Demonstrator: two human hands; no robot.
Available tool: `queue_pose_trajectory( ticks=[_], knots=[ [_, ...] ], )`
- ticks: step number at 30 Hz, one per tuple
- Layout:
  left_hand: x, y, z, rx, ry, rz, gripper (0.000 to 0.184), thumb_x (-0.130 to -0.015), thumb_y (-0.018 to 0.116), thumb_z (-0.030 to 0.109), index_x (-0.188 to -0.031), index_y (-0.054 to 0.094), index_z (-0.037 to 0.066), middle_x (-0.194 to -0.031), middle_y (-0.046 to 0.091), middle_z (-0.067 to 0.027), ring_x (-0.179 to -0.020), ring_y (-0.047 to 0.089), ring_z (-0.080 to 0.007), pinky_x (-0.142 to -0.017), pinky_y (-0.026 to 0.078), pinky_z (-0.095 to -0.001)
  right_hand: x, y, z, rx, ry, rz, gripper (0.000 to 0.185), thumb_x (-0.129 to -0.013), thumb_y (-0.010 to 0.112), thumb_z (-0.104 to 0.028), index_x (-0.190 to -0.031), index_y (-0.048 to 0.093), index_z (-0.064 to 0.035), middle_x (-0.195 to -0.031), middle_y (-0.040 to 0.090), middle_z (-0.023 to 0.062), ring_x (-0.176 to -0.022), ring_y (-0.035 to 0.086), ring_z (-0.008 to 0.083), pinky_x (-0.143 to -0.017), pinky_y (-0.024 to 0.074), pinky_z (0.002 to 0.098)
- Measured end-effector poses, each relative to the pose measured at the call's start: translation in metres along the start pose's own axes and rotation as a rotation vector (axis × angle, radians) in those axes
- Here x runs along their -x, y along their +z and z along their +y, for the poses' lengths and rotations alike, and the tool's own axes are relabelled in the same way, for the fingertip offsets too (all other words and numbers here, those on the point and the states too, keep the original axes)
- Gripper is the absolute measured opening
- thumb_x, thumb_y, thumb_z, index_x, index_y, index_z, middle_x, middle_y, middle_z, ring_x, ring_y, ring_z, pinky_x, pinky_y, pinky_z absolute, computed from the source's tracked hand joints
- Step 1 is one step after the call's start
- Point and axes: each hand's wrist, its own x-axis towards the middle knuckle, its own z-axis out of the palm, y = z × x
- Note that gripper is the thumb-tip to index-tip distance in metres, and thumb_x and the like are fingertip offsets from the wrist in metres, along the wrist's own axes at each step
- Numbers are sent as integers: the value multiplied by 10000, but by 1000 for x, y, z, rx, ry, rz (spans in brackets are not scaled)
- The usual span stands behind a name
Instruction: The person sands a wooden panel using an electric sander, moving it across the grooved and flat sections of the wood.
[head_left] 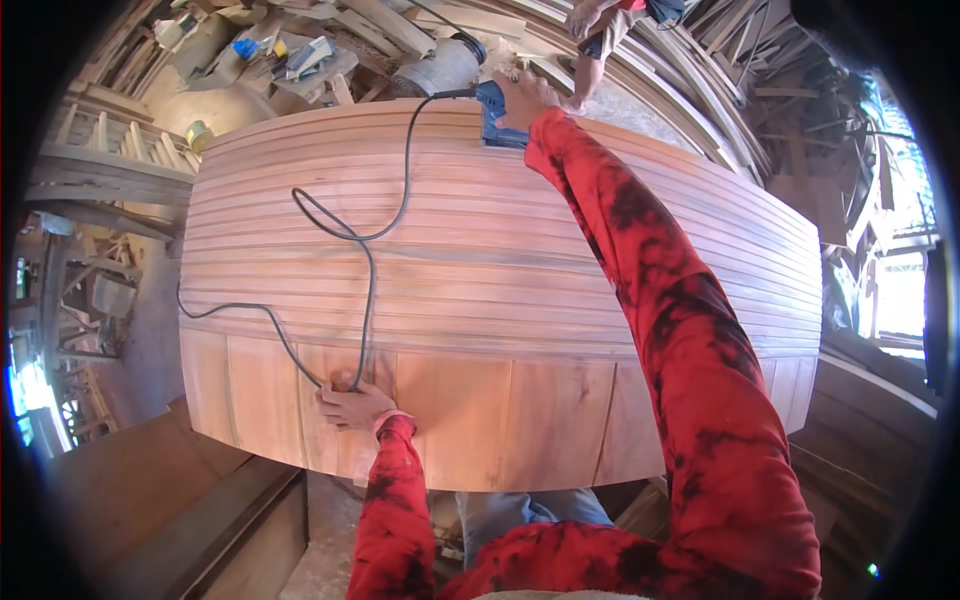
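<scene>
A blue power tool [490, 125] is resting on the wooden panel [450, 420], near the middle of its far edge. The right hand [522, 100] is gripping the tool from above, fingers curling over its body; the exact thumb position cannot be told. A dark cord [371, 290] is leaving the tool, forming a loop over the ribbed part of the panel and running down to the left hand [355, 405]. That hand is closing its fingers around the cord above the smooth near boards, from where the cord is trailing to the panel's left edge. The red-and-black right sleeve [690, 320] is crossing the panel. Beyond the far edge, a metal container [440, 70] is standing near the tool, and another person [590, 75] is showing in part beside stacked wooden strips [690, 100]
</scene>
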Motion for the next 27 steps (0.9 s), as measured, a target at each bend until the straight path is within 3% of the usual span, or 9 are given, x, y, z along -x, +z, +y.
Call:
queue_pose_trajectory(
  ticks=[3, 6, 18, 22, 27],
  knots=[
    [0, -3, 3, 16, -15, -14, 511, -1042, 455, 576, -1263, 536, 123, -1347, 529, -146, -1263, 488, -363, -978, 384, -575, -13, 16, -26, 79, -3, 82, 933, -732, 897, -392, -1513, 392, -314, -1401, 511, 241, -1261, 528, 538, -1016, 484, 605],
    [-1, -8, 4, 25, -43, -78, 545, -1034, 453, 583, -1282, 552, 107, -1420, 499, -172, -1289, 469, -383, -992, 372, -574, -29, 27, -51, 56, -26, 91, 941, -729, 903, -373, -1514, 387, -319, -1399, 511, 242, -1262, 520, 551, -1010, 482, 611],
    [-3, -10, 7, 95, -55, -106, 581, -1041, 427, 602, -1276, 557, 88, -1463, 474, -196, -1347, 428, -390, -1051, 332, -578, -67, 36, -139, 11, -21, 59, 895, -732, 894, -414, -1476, 411, -297, -1403, 498, 233, -1268, 522, 525, -1013, 457, 629],
    [-4, -12, 7, 76, -54, -134, 582, -1041, 427, 605, -1282, 555, 91, -1484, 461, -205, -1358, 423, -390, -1058, 326, -581, -80, 47, -133, 66, -10, 105, 758, -751, 837, -369, -1421, 486, -317, -1457, 489, 219, -1257, 544, 488, -919, 511, 657],
    [-2, -12, 5, 101, -45, -137, 577, -1044, 437, 597, -1299, 539, 89, -1489, 455, -214, -1372, 415, -396, -1058, 325, -582, -53, 29, -79, 9, -13, 65, 825, -741, 858, -332, -1456, 448, -368, -1478, 468, 195, -1334, 471, 497, -1048, 393, 663]
  ],
)
